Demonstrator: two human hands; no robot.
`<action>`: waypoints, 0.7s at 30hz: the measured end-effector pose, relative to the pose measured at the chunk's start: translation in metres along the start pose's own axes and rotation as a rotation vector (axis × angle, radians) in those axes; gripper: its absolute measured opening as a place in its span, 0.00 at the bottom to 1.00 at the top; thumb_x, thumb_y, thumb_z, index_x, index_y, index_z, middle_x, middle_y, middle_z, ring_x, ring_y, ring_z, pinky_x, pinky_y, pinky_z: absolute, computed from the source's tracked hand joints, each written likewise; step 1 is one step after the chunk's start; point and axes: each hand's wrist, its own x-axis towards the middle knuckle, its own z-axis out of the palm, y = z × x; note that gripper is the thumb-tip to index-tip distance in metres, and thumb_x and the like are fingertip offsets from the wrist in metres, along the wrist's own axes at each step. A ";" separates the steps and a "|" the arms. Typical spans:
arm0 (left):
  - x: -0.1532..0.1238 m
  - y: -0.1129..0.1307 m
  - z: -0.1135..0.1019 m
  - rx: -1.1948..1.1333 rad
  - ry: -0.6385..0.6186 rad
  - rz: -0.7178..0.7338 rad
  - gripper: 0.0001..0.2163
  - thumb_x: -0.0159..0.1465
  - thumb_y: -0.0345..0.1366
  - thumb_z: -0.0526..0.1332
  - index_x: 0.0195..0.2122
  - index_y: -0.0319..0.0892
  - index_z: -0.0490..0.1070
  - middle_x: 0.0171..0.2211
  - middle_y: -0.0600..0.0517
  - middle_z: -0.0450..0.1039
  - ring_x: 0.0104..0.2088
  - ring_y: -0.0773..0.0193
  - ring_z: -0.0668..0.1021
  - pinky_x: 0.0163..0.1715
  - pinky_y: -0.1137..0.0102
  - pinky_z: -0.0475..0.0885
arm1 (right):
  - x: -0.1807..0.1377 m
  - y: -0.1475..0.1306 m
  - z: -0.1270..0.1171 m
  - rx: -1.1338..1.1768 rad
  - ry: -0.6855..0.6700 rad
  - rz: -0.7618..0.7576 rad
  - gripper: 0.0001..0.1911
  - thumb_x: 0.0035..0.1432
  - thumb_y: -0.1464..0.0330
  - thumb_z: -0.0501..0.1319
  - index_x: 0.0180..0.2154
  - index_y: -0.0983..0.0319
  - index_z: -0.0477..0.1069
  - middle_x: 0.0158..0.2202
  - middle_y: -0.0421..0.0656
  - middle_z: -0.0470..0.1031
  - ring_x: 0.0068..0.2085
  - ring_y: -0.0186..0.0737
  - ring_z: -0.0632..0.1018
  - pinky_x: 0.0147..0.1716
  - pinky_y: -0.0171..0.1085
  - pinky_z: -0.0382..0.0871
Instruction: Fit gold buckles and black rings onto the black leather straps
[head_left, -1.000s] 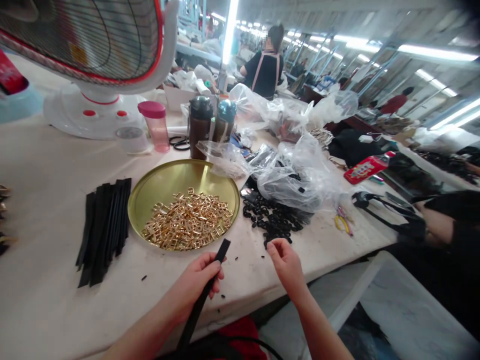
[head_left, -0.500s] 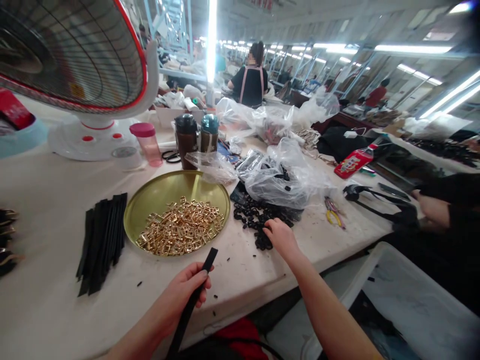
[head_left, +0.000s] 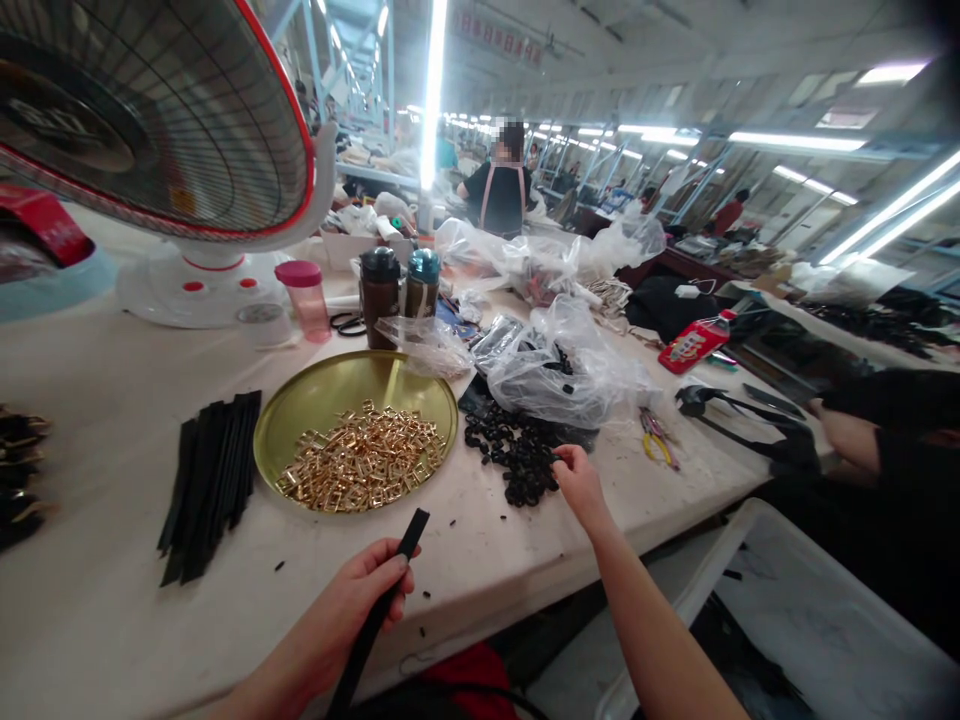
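A left hand (head_left: 360, 590) grips a black strap (head_left: 369, 632) at the edge of the table (head_left: 487, 560), the strap's lower end cut off; whether the right hand (head_left: 583, 492), curled beside small black pieces (head_left: 514, 452), holds any is unclear.

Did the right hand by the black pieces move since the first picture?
Yes, the right hand moved right, farther from the gold tray.

Flat black strip (head_left: 366, 634) is showing plain, 7 o'clock; small rectangular gold-coloured metal buckles (head_left: 367, 462) are gleaming, 8 o'clock.
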 end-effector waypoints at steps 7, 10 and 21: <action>-0.003 -0.001 -0.002 -0.031 0.025 -0.020 0.14 0.56 0.42 0.58 0.38 0.39 0.62 0.24 0.57 0.65 0.19 0.76 0.65 0.18 0.80 0.58 | 0.024 -0.016 0.014 -0.157 -0.103 -0.063 0.12 0.47 0.72 0.50 0.34 0.63 0.69 0.35 0.44 0.71 0.38 0.38 0.71 0.38 0.34 0.61; -0.004 0.000 -0.003 -0.045 0.053 -0.022 0.14 0.55 0.42 0.58 0.37 0.39 0.62 0.24 0.57 0.65 0.18 0.76 0.65 0.17 0.80 0.57 | 0.031 -0.027 0.016 -0.235 -0.168 -0.089 0.10 0.47 0.70 0.53 0.33 0.62 0.69 0.35 0.42 0.70 0.37 0.36 0.72 0.36 0.31 0.61; -0.007 0.003 0.003 -0.048 0.092 0.005 0.14 0.53 0.42 0.58 0.37 0.38 0.63 0.23 0.56 0.65 0.18 0.76 0.65 0.16 0.80 0.57 | 0.040 -0.055 0.021 -0.561 -0.220 -0.067 0.11 0.53 0.65 0.55 0.37 0.63 0.69 0.38 0.49 0.71 0.39 0.43 0.74 0.34 0.36 0.61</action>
